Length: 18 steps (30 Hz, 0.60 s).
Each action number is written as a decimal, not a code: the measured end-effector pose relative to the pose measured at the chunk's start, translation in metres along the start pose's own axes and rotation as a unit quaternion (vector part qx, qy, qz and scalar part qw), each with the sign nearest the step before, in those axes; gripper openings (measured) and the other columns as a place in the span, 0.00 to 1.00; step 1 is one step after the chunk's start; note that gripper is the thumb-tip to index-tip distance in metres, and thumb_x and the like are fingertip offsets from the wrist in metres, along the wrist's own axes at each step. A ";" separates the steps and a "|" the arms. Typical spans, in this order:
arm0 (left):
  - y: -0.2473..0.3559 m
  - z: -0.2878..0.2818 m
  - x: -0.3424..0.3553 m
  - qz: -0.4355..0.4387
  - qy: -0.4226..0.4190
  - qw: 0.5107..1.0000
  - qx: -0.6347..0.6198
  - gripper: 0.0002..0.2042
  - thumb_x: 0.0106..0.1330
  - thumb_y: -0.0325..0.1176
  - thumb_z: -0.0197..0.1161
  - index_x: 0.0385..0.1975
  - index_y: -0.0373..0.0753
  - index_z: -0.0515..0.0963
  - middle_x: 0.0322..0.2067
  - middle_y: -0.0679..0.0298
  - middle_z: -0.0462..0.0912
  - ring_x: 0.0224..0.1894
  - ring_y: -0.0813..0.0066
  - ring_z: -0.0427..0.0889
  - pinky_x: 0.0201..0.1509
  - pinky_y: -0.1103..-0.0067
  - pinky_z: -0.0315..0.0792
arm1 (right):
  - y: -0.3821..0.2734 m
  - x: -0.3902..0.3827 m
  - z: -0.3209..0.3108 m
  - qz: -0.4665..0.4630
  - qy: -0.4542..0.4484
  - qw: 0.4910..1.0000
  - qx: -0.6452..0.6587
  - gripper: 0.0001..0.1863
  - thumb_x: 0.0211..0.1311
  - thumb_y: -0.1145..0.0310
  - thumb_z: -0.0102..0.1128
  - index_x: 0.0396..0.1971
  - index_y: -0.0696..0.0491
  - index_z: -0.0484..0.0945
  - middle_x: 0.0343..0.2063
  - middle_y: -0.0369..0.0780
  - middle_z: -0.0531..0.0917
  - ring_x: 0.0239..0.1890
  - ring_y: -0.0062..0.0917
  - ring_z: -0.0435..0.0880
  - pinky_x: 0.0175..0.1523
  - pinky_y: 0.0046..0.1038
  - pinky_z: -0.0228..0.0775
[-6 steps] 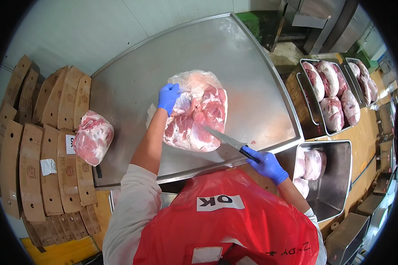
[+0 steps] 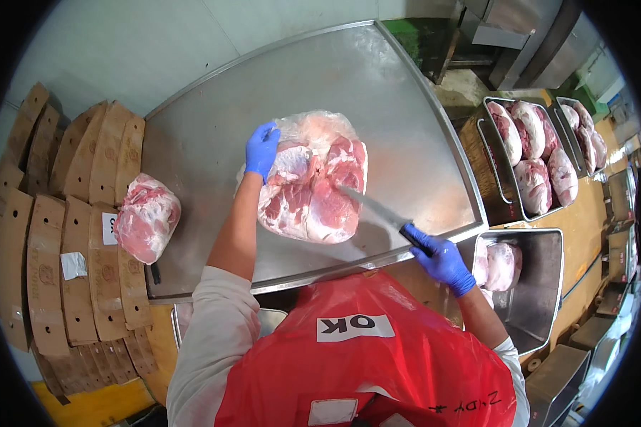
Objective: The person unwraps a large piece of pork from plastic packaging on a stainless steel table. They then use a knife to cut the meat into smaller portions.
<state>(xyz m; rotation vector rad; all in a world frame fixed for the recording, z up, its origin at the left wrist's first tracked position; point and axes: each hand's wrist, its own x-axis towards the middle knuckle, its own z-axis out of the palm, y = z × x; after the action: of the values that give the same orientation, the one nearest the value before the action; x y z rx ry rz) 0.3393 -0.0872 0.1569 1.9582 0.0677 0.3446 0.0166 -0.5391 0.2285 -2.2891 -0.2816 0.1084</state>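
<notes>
A large piece of raw meat [image 2: 313, 192] with pale fat and skin around its edge lies on the steel table, its red cut face up. My left hand [image 2: 261, 151], in a blue glove, is closed on the upper left edge of this meat. In my blue-gloved right hand [image 2: 445, 265] is a knife [image 2: 381, 211], gripped by its black handle. The slightly blurred blade points up and left, and its tip is at the right half of the cut face. Whether the tip is in the meat or just over it, I cannot tell.
A second piece of meat [image 2: 148, 219] sits at the left end of the steel table [image 2: 214, 128], beside stacked cardboard boxes [image 2: 78, 263]. On the right, one steel bin [image 2: 541, 299] and a tray [image 2: 509, 167] hold more meat. A dark handle [image 2: 155, 273] lies near the table's left edge.
My left hand has shifted a little left with the meat's edge. The knife and my right hand have moved slightly right, and the blade has swung a little.
</notes>
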 end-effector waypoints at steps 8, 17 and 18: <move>0.038 0.020 -0.052 -0.146 -0.052 0.938 0.310 0.44 0.65 0.69 0.60 0.71 0.39 0.72 0.65 0.43 0.78 0.68 0.47 0.77 0.72 0.60 0.69 | -0.037 0.093 -0.043 -0.027 -0.025 0.979 -0.199 0.28 0.69 0.62 0.63 0.69 0.33 0.76 0.30 0.48 0.86 0.32 0.47 0.87 0.41 0.46 0.79; 0.047 0.008 -0.055 -0.139 -0.101 0.946 0.275 0.40 0.68 0.68 0.57 0.71 0.43 0.73 0.62 0.44 0.80 0.65 0.46 0.79 0.69 0.59 0.71 | -0.130 0.212 -0.107 -0.075 -0.211 0.886 -0.406 0.25 0.66 0.60 0.64 0.63 0.34 0.82 0.34 0.48 0.88 0.35 0.46 0.89 0.46 0.44 0.82; 0.049 0.006 -0.053 -0.141 -0.109 0.945 0.275 0.40 0.68 0.68 0.57 0.71 0.44 0.73 0.62 0.44 0.81 0.65 0.46 0.79 0.69 0.59 0.71 | -0.140 0.231 -0.110 -0.087 -0.231 0.873 -0.421 0.24 0.65 0.61 0.64 0.62 0.35 0.84 0.35 0.47 0.89 0.36 0.45 0.89 0.46 0.43 0.82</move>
<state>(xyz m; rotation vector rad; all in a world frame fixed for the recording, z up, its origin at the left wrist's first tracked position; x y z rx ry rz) 0.2844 -0.1233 0.1880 2.4846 0.3276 -0.0976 0.2356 -0.4739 0.4092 -3.0594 -0.9361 0.5357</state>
